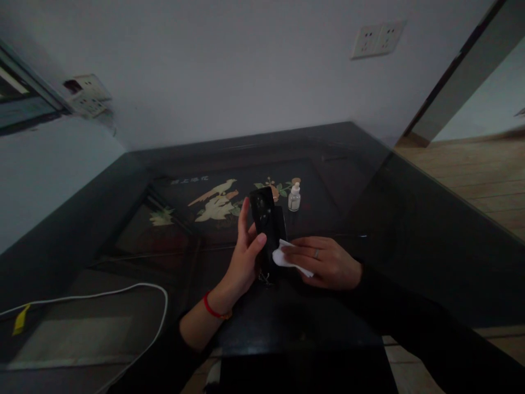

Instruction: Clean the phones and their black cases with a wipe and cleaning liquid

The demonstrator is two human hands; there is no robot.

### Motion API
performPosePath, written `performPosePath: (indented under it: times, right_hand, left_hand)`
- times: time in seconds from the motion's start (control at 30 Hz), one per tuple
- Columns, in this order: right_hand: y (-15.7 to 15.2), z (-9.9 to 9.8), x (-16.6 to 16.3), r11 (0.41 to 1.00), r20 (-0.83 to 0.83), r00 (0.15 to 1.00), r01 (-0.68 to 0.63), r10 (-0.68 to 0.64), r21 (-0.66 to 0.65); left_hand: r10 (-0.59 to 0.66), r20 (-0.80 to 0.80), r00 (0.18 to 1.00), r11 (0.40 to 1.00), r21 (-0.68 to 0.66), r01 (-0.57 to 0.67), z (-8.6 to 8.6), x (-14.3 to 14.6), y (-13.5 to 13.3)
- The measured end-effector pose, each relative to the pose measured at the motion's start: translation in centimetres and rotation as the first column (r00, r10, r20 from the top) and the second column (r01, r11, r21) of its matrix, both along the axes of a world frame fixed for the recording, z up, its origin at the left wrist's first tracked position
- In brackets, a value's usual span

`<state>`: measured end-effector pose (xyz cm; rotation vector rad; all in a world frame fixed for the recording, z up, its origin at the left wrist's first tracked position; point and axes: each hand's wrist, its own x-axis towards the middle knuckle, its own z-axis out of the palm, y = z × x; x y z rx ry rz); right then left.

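In the middle of the view my left hand point(245, 254) grips a black phone-like object point(262, 210) by its left side, the thumb across its face. The object stands tilted up, with round shiny spots near its top and a small chain-like piece at its lower end. Its exact kind is hard to make out in the dim light. My right hand point(328, 262) pinches a folded white tissue point(283, 257) and presses it against the object's lower right side. Just beyond, a small white dropper bottle point(294, 198) stands upright on the table.
The dark glossy table point(356, 164), with a bird and flower picture on its top, meets the wall at the back. A white cable point(139, 285) with a yellow tag point(20, 320) curves along the left. Wall sockets point(378, 40) sit above.
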<state>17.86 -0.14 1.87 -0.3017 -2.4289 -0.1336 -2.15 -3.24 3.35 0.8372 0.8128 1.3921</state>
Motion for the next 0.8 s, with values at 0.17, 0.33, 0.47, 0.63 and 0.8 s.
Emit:
performPosePath:
  times: [0.17, 0.33, 0.47, 0.63, 0.8]
  right_hand:
    - [0.0, -0.2, -0.2, 0.998, -0.006, 0.999, 0.032, -0.032, -0.054]
    - [-0.3, 0.2, -0.5, 0.972, -0.031, 0.994, -0.104, 0.1, -0.209]
    - [-0.4, 0.2, -0.5, 0.905, -0.114, 0.984, -0.168, 0.133, -0.392]
    - [-0.5, 0.2, -0.6, 0.914, -0.116, 0.99, -0.119, 0.08, -0.388]
    - [-1.3, 1.5, -0.8, 0.83, -0.231, 0.955, -0.277, 0.184, -0.484]
  left_hand:
    - [0.041, -0.123, 0.992, 0.976, 0.216, -0.014, -0.8, -0.1, 0.0]
    - [-0.003, -0.115, 0.993, 0.962, 0.271, 0.034, -1.1, 0.0, 0.2]
    - [-0.008, -0.099, 0.995, 0.971, 0.239, 0.031, -0.9, -0.1, 0.1]
    - [0.024, -0.067, 0.997, 0.981, 0.194, -0.011, -0.7, -0.2, -0.2]
    - [0.027, 0.06, 0.998, 0.999, 0.023, -0.029, -0.3, 0.1, 0.0]
